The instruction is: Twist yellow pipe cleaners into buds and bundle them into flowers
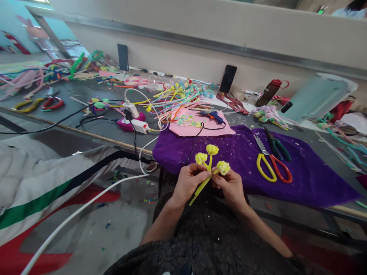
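Note:
Three yellow fuzzy flowers on stems are held upright over my lap, at the front edge of a purple cloth. My left hand pinches the stems where they meet, and their lower ends stick out below it. My right hand is closed on the stem of the rightmost flower, just under its head. Scissors with one yellow and one red handle lie on the cloth to the right, beside dark-handled pliers.
A blue glue gun rests on pink paper. Behind are colourful stems, a phone and a bottle. A power strip with cables is at left. A neighbour's leg shows at lower left.

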Tool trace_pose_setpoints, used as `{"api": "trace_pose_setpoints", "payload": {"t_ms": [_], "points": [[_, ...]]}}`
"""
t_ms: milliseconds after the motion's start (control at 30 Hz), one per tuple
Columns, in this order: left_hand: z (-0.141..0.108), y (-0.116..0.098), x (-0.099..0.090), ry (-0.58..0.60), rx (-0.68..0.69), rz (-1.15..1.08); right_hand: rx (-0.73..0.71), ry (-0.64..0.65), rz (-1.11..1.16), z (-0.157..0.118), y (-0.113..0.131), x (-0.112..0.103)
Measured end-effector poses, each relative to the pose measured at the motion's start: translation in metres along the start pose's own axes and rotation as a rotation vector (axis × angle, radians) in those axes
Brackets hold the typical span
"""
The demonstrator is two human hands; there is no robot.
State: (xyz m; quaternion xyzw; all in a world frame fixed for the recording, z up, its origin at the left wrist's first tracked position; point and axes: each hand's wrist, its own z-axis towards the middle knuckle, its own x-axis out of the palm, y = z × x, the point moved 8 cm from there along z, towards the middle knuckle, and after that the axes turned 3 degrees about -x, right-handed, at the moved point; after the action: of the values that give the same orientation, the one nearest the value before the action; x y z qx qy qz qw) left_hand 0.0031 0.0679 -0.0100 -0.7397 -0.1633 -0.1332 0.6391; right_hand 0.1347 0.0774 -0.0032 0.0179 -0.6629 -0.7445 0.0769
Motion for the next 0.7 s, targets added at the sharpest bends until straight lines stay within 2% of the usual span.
{"api": "trace_pose_setpoints", "payload": {"t_ms": [233, 500, 700], "points": [[-0.0006, -0.0022, -0.0010, -0.021, -0.001, -0.017, -0.013, 0.005, -0.057, -0.0007, -0.0004, -0.0011], [-0.0002, -0.0074, -0.0002, -0.024, 0.025, 0.085, -0.017, 0.021, -0.051, -0.0011, -0.0004, 0.0014], [-0.0013, -0.0070, 0.0020, 0.015, 0.047, 0.060, -0.036, 0.017, -0.049, -0.0015, -0.0015, -0.0002]]}}
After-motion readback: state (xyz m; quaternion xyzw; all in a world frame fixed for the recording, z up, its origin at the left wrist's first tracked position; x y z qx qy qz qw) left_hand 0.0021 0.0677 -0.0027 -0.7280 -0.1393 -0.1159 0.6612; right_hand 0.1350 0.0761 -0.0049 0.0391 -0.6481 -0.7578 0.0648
